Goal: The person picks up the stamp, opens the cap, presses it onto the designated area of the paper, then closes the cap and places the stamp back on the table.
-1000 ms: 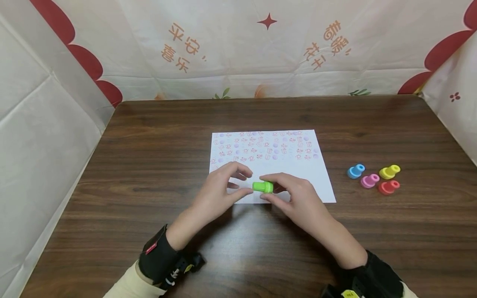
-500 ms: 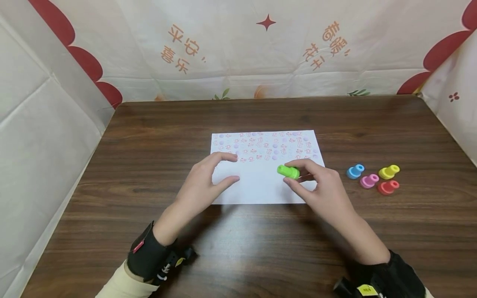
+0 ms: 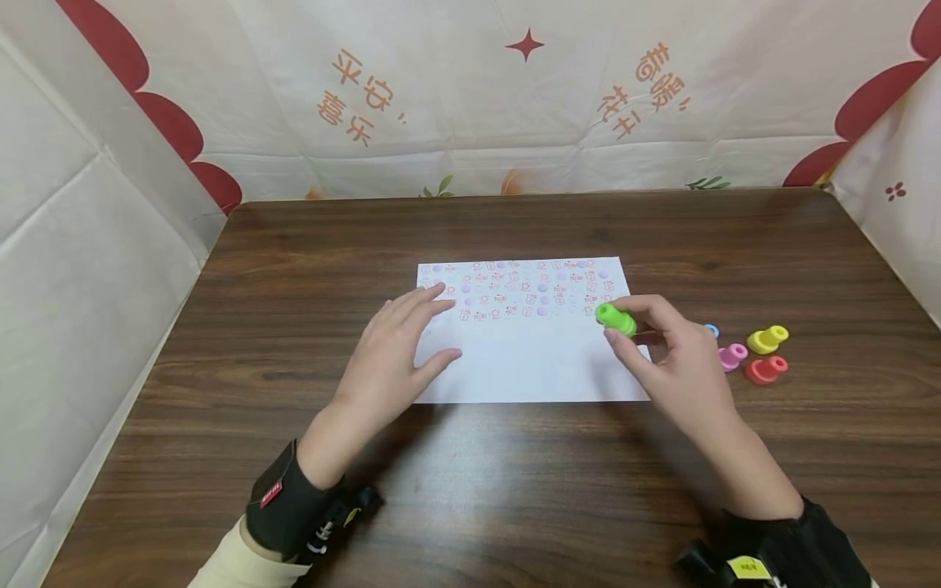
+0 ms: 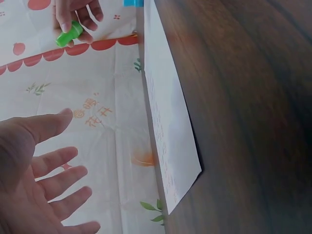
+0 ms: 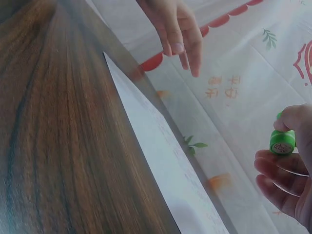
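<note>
A small green stamp (image 3: 616,318) is pinched between the thumb and fingers of my right hand (image 3: 687,367), over the right side of a white sheet of paper (image 3: 529,359). In the right wrist view, the round end of the stamp (image 5: 282,147) shows a faint reddish design. My left hand (image 3: 378,351) holds nothing and hovers at the left edge of the sheet, its fingers spread in the left wrist view. Rows of small red and purple stamped prints (image 3: 525,287) cover the far part of the paper; the near part is plain white.
Right of the paper stand a yellow stamp (image 3: 769,339), a red stamp (image 3: 767,370) and a pink stamp (image 3: 733,356). A blue stamp (image 3: 711,330) is mostly hidden behind my right hand. A white printed cloth (image 3: 470,98) hangs behind the dark wooden table (image 3: 309,269).
My hands were close together around the green stamp and have moved apart. The right hand carried the stamp right and away from me; the left hand drew left and spread its fingers.
</note>
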`<state>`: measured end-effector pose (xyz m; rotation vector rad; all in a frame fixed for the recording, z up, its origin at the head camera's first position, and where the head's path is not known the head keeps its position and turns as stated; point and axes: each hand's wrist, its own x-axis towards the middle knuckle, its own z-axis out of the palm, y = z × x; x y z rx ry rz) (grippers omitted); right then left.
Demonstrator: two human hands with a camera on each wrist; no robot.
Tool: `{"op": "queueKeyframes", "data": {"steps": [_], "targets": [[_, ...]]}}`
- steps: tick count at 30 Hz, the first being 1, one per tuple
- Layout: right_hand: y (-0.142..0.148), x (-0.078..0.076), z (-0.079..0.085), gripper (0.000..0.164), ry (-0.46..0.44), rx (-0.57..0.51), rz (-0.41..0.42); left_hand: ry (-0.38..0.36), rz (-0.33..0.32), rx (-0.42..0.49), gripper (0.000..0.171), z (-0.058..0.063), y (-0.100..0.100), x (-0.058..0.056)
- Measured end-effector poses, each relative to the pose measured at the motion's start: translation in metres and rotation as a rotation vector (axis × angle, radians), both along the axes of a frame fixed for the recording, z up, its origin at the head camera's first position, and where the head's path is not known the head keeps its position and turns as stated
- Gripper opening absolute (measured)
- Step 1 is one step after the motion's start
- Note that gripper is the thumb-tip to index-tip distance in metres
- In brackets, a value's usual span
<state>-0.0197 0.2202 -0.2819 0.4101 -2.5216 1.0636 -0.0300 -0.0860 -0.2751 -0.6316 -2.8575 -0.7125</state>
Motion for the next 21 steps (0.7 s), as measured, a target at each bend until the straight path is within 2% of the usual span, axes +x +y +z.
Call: {"op": "queueKeyframes", "data": {"steps": [3, 6, 11, 18, 21], "targets": [[0.004, 0.0, 0.0, 0.027, -0.012, -0.021, -0.011, 0.033, 0.005, -0.102, 0.061, -0.001, 0.0, 0.0], [0.007, -0.001, 0.0, 0.025, -0.032, -0.05, -0.036, 0.05, 0.015, -0.165, 0.067, -0.003, 0.0, 0.0], [0.013, -0.004, 0.003, 0.02, -0.068, -0.074, -0.126, 0.058, 0.032, -0.226, 0.073, -0.005, 0.0, 0.002], [0.026, -0.011, 0.004, 0.021, -0.051, -0.066, -0.286, 0.05, 0.064, -0.307, 0.08, -0.007, -0.001, 0.002], [0.033, -0.015, 0.005, 0.022, -0.058, -0.053, -0.329, 0.038, 0.076, -0.335, 0.086, -0.009, -0.001, 0.002]]}}
